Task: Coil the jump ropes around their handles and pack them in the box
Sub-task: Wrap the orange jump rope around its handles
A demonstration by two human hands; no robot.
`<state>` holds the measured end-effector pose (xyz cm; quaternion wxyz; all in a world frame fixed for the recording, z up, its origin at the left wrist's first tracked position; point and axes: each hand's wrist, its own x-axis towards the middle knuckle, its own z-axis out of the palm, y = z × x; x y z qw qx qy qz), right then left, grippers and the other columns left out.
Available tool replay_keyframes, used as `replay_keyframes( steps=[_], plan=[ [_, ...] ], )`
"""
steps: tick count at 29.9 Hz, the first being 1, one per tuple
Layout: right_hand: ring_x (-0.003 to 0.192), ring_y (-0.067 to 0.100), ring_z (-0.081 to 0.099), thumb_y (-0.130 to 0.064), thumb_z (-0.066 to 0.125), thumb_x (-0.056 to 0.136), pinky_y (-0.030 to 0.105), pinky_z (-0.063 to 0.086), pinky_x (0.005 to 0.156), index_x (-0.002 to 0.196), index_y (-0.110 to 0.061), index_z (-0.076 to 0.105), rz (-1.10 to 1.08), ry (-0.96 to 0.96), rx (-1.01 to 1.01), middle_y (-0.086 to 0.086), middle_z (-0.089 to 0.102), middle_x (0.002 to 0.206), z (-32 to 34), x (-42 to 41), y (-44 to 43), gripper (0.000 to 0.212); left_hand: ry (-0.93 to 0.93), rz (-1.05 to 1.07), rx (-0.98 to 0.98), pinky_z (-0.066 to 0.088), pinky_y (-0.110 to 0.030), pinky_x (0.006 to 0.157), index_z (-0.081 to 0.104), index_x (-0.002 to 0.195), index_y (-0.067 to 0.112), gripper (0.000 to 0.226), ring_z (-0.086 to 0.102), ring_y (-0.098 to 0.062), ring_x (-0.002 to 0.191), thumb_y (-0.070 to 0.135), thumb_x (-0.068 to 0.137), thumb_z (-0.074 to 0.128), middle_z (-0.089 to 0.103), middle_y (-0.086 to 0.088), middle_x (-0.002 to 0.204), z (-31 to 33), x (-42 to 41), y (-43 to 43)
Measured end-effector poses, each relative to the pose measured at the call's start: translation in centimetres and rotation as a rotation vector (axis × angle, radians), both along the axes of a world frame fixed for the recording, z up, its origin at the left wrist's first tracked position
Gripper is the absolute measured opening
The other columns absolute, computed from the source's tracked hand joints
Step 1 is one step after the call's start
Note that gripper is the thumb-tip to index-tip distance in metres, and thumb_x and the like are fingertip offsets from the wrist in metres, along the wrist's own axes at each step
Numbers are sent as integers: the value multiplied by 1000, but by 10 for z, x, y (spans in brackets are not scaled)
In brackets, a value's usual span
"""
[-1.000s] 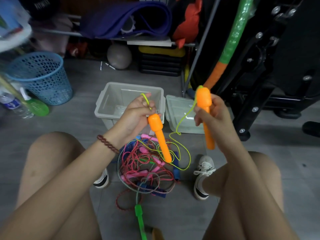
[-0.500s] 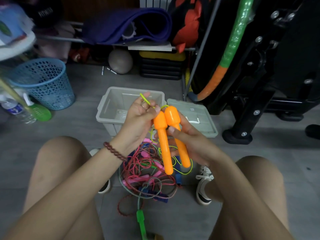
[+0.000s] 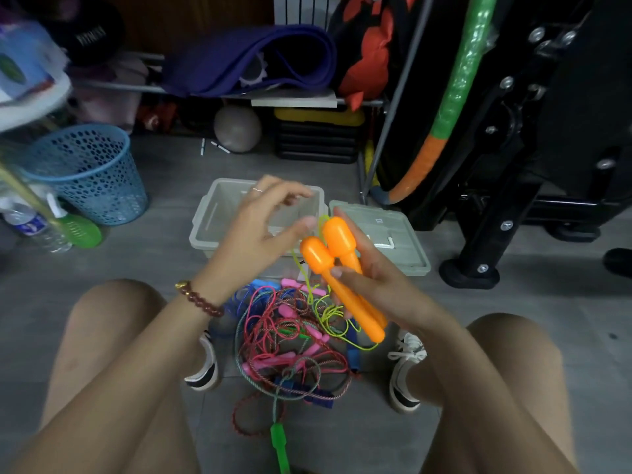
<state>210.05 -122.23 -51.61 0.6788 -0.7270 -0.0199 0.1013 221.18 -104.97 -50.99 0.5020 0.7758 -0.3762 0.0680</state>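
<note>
The right hand (image 3: 372, 285) has its fingers clamped around 2 glossy, bulb-headed orange handles (image 3: 328, 254), held side by side. The blurred left hand (image 3: 260, 227) hovers beside them, fingers apart, thumb perhaps touching 1 bulb. A thin yellow-green cord (image 3: 328, 313) trails into the tangled rope pile (image 3: 284, 340) on the floor. The hands partly hide the translucent plastic box (image 3: 205, 227).

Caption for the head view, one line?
Right hand grips both orange handles together; left hand hovers open above tangled ropes, open box behind.

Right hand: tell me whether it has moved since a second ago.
Yes. Judged against the lid, the right hand has come left toward the box and now holds both orange handles.
</note>
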Motion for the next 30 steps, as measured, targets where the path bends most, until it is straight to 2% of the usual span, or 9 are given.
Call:
replay_keyframes(
  steps=[2,4,8,13,16,18,22,27,30],
  plan=[
    [71,23,62,-6,49,96,32,53,56,143,-51,8,48,5,26,12,62,97,1,-1,4,78,20,-229,72,38,-22,96,53,124,27,43,47,-7,110,46,85,56,45,0,113,-3,-4,-4],
    [72,21,63,-6,50,95,32,53,56,145,-48,7,60,7,39,8,64,97,1,0,6,78,122,-295,102,45,-26,86,49,127,32,47,51,-11,100,47,84,57,46,1,111,-7,-12,-9],
    [73,21,64,-7,52,95,28,52,56,149,-36,9,56,-3,11,8,66,101,3,1,5,75,147,-230,27,47,-27,75,54,115,27,35,54,-15,88,42,84,56,53,1,101,-9,-22,-15],
    [84,34,67,-8,61,88,43,56,64,147,-41,13,48,114,119,18,66,107,0,1,3,83,128,-223,-48,42,-18,70,59,99,21,18,53,-12,79,24,81,62,54,3,90,-8,-22,-18],
    [85,23,69,-17,58,89,33,56,63,146,-40,20,134,118,92,3,69,102,9,-2,-2,72,169,-207,-126,44,-18,68,60,95,12,21,55,-11,78,23,78,63,57,-3,89,-5,-20,-16],
    [88,19,70,-26,54,91,27,55,62,145,-43,21,159,138,116,-1,68,112,14,-4,-6,66,181,-205,-162,43,-13,67,60,94,11,21,54,-1,76,22,76,64,58,-2,88,-3,-19,-14],
    [110,34,62,-42,61,85,33,55,69,147,-48,7,333,162,184,11,53,137,13,-6,-10,83,175,-217,-159,41,-10,64,60,93,11,21,54,1,72,21,75,65,59,-1,88,1,-21,-12],
    [104,31,63,-12,55,93,26,52,63,147,-46,-2,296,48,120,19,59,126,8,-9,0,86,190,-205,-148,41,-12,61,61,93,15,22,54,0,70,23,74,66,62,-3,89,2,-20,-7],
    [100,24,64,-1,65,84,25,52,70,147,-46,1,145,-65,39,13,57,125,-1,-7,13,100,199,-163,-138,43,-15,60,62,95,11,26,53,-5,68,26,73,65,60,-2,86,1,-18,-6]
  ],
)
